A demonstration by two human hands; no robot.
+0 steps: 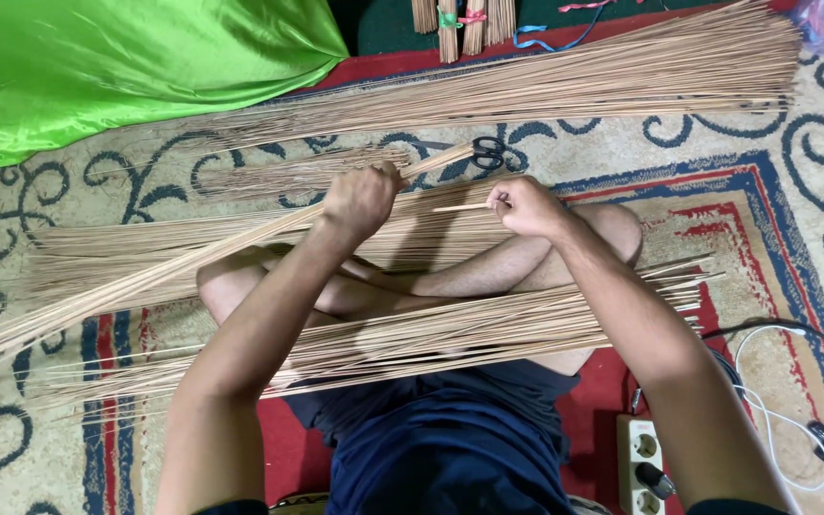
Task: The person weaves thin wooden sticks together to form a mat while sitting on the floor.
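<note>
While the left hand closes in a fist around a bundle of thin sticks, the right hand pinches a single stick between thumb and fingers. Straight, pale tan and smooth, the gripped bundle runs its long axis from upper right, near the black scissors, down to the lower left edge. More loose sticks lie across the crossed legs, running roughly left to right. Everything rests on a patterned carpet; shiny green fabric lies crumpled at upper left.
</note>
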